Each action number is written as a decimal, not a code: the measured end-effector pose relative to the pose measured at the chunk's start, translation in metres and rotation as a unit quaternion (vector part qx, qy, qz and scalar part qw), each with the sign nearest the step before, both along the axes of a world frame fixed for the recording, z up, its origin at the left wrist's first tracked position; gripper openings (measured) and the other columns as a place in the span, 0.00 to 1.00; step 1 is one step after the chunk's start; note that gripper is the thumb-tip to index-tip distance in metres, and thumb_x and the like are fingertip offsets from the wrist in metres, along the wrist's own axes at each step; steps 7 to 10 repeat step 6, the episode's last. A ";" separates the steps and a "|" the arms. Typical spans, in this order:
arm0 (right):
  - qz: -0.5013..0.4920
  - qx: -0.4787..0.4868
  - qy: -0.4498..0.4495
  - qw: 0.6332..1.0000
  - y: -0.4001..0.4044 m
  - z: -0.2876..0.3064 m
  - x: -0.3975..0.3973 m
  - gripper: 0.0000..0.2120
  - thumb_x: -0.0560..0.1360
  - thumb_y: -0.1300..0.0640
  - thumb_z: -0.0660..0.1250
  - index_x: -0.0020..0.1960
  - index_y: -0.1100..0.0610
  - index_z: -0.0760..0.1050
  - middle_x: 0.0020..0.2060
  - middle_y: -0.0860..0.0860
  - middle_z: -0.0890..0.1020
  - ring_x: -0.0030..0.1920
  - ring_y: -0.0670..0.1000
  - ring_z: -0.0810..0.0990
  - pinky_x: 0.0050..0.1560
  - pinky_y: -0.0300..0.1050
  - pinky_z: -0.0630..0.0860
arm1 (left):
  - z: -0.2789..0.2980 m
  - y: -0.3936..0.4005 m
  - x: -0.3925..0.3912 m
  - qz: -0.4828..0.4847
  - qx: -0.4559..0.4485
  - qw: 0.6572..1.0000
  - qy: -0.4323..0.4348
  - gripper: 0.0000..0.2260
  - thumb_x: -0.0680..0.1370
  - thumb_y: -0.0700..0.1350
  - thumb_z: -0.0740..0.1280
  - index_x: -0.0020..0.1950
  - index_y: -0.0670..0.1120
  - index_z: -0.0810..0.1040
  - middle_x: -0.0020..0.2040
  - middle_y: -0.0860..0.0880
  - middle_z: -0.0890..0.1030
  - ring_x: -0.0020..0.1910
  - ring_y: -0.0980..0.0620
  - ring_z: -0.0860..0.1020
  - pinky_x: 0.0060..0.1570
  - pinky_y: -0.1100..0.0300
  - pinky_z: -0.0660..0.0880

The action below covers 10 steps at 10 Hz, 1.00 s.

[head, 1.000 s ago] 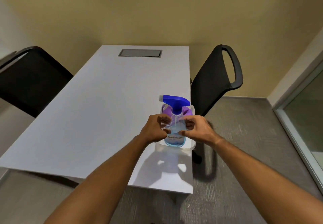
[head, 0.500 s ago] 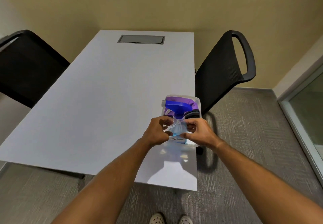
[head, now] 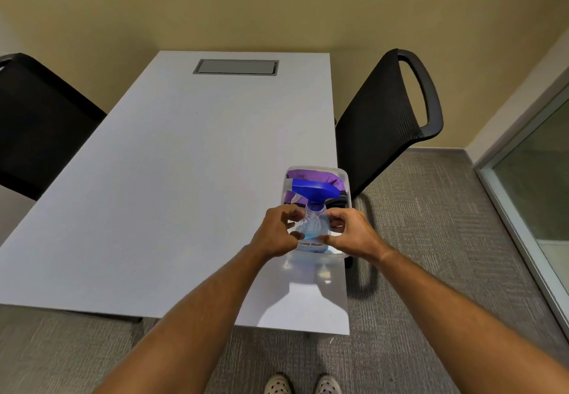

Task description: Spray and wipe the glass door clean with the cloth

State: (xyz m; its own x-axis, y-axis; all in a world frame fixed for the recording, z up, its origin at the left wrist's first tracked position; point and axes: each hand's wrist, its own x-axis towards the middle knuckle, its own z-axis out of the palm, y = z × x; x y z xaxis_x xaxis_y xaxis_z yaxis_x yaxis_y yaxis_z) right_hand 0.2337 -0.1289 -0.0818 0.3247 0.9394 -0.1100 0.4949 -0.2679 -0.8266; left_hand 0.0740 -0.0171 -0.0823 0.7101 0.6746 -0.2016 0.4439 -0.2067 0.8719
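Observation:
A clear spray bottle (head: pixel 312 228) with a blue trigger head and pale blue liquid stands in a clear plastic tub (head: pixel 345 178) near the table's right edge. My left hand (head: pixel 277 231) grips the bottle's left side and my right hand (head: pixel 351 233) grips its right side. A purple cloth (head: pixel 303 175) lies in the tub behind the bottle, partly hidden by the trigger head. The glass door (head: pixel 535 184) is at the right edge of the view.
The white table (head: pixel 172 178) has a grey cable hatch (head: pixel 236 66) at its far end. One black mesh chair (head: pixel 385 116) stands right of the table, another black chair (head: pixel 37 122) on the left. Grey carpet (head: pixel 431 239) covers the floor; my shoes (head: pixel 303 384) show below.
The view has tilted down and nearer, so my shoes show now. Both hands have stayed on the bottle in the tub.

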 end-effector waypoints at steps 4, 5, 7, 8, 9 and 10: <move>-0.046 -0.001 -0.090 0.995 -0.017 -0.008 -0.017 0.38 0.67 0.46 0.78 0.72 0.54 0.69 0.65 0.51 0.78 0.63 0.46 0.74 0.66 0.48 0.72 | 0.009 -0.006 -0.010 -0.075 0.117 0.988 0.064 0.39 0.68 0.48 0.78 0.74 0.49 0.62 0.70 0.46 0.70 0.66 0.47 0.72 0.66 0.50 0.73; -0.060 0.001 -0.166 0.984 -0.022 -0.005 -0.024 0.47 0.67 0.34 0.72 0.78 0.54 0.59 0.75 0.53 0.66 0.76 0.54 0.62 0.73 0.56 0.63 | 0.027 -0.005 -0.021 -0.081 0.171 0.981 0.041 0.44 0.67 0.58 0.76 0.76 0.48 0.58 0.72 0.47 0.66 0.68 0.48 0.70 0.66 0.50 0.72; -0.077 0.052 -0.236 0.967 -0.027 0.003 -0.030 0.49 0.68 0.32 0.68 0.79 0.55 0.54 0.78 0.53 0.61 0.78 0.54 0.56 0.75 0.58 0.58 | 0.044 -0.009 -0.029 -0.070 0.228 0.971 0.031 0.47 0.67 0.62 0.72 0.77 0.47 0.53 0.76 0.46 0.61 0.73 0.47 0.65 0.70 0.50 0.68; -0.077 0.052 -0.236 0.967 -0.027 0.003 -0.030 0.49 0.68 0.32 0.68 0.79 0.55 0.54 0.78 0.53 0.61 0.78 0.54 0.56 0.75 0.58 0.58 | 0.044 -0.009 -0.029 -0.070 0.228 0.971 0.031 0.47 0.67 0.62 0.72 0.77 0.47 0.53 0.76 0.46 0.61 0.73 0.47 0.65 0.70 0.50 0.68; -0.077 0.052 -0.236 0.967 -0.027 0.003 -0.030 0.49 0.68 0.32 0.68 0.79 0.55 0.54 0.78 0.53 0.61 0.78 0.54 0.56 0.75 0.58 0.58 | 0.044 -0.009 -0.029 -0.070 0.228 0.971 0.031 0.47 0.67 0.62 0.72 0.77 0.47 0.53 0.76 0.46 0.61 0.73 0.47 0.65 0.70 0.50 0.68; -0.077 0.052 -0.236 0.967 -0.027 0.003 -0.030 0.49 0.68 0.32 0.68 0.79 0.55 0.54 0.78 0.53 0.61 0.78 0.54 0.56 0.75 0.58 0.58 | 0.044 -0.009 -0.029 -0.070 0.228 0.971 0.031 0.47 0.67 0.62 0.72 0.77 0.47 0.53 0.76 0.46 0.61 0.73 0.47 0.65 0.70 0.50 0.68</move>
